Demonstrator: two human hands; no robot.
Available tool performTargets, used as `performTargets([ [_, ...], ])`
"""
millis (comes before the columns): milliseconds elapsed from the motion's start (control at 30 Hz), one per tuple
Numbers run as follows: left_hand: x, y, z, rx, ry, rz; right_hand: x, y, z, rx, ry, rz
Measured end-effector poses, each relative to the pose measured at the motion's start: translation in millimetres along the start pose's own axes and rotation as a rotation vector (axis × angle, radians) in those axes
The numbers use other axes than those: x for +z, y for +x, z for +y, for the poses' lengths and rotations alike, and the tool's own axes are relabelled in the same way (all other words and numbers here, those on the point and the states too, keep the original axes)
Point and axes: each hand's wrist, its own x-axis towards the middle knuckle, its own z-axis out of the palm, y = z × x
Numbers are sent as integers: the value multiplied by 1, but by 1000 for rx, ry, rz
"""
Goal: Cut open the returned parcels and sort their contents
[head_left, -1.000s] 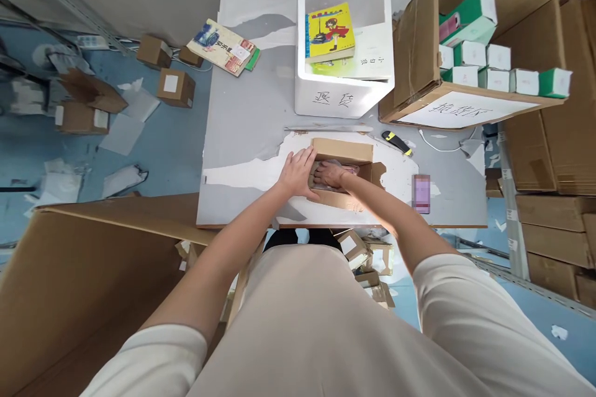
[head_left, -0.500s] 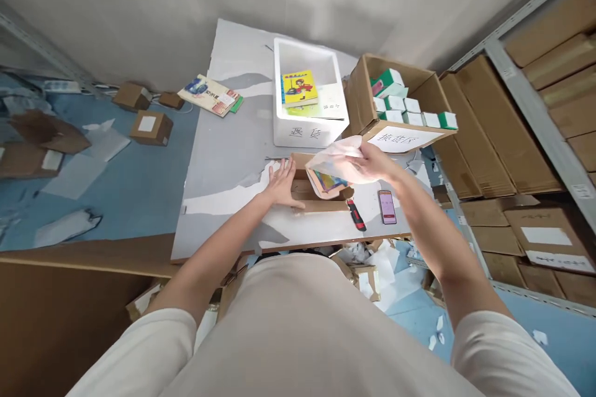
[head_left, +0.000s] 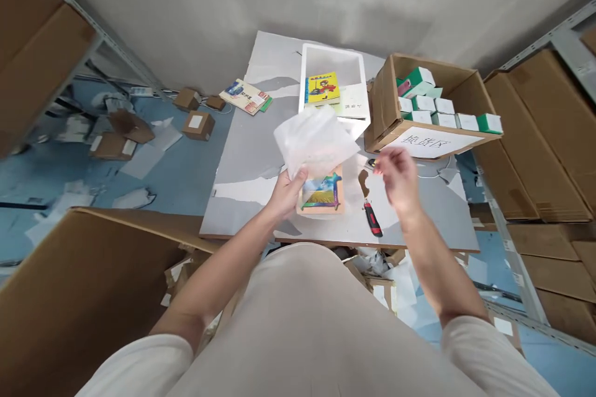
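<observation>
Above the table's front half, my left hand [head_left: 286, 195] grips a crumpled, translucent white wrapping [head_left: 314, 139], its thumb on top. Below that wrapping shows a flat item [head_left: 321, 191] with a landscape picture and a colourful border on a peach-coloured ground. Its upper part is covered, so I cannot tell whether it is a book or a framed picture. To the right, my right hand [head_left: 398, 177] is raised with bent fingers, smeared by motion, apart from the wrapping. A red and black utility knife [head_left: 373, 219] lies between the hands, near a torn brown scrap [head_left: 364, 183].
A white bin [head_left: 335, 56] with books stands at the back. Beside it is a cardboard box [head_left: 384, 99] of green and white cartons. More books [head_left: 244, 97] lie at the table's left edge. A large open carton [head_left: 135, 217] is at lower left, and shelving [head_left: 507, 254] at right.
The picture item and wrapping have come out of the small cardboard box, which is no longer visible. The wrapping passed from my right hand to my left. The view has turned left.
</observation>
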Motion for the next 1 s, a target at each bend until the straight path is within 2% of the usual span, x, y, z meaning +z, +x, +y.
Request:
performTargets([
  [33, -1, -2, 0, 4, -27, 27, 9, -11, 4, 9, 10, -5],
  [133, 3, -9, -3, -9, -53, 33, 41, -31, 9, 42, 83, -157],
  [200, 4, -12, -7, -30, -53, 20, 57, -34, 12, 102, 247, -215],
  [267, -6, -13, -15, -20, -13, 84, 63, -33, 20, 186, 431, -227],
  [333, -31, -12, -24, 24, 125, 241, 59, -34, 31, 250, 554, -179],
  [367, -48, -11, -29, 51, 251, 342, 55, -36, 37, 269, 602, -128],
  [433, -88, -9, -41, 89, 612, 437, 47, -41, 49, 288, 690, -26],
  [533, -143, -8, -62, 41, 1007, 458, 42, -47, 61, 309, 777, 63],
  [600, -162, -9, -76, -134, 1092, 421, 44, -49, 65, 321, 805, 115],
  [633, -165, -11, -81, -191, 1102, 415, 46, -49, 66, 326, 815, 142],
  [700, -154, -17, -88, -188, 1102, 448, 49, -48, 65, 334, 825, 176],
  [767, -125, -25, -87, -19, 1061, 487, 52, -47, 61, 339, 819, 183],
  [800, -106, -29, -85, 98, 996, 455, 55, -47, 59, 338, 814, 180],
  [833, -85, -32, -81, 172, 884, 358, 57, -47, 55, 335, 811, 173],
  [867, -64, -34, -77, 173, 740, 214, 59, -46, 52, 332, 811, 163],
  [900, -44, -35, -72, 113, 578, 62, 60, -44, 48, 327, 812, 152],
  [933, -27, -35, -67, 49, 427, -6, 61, -40, 45, 319, 810, 145],
  [1000, -3, -33, -57, -22, 253, -7, 57, -31, 40, 297, 774, 160],
])
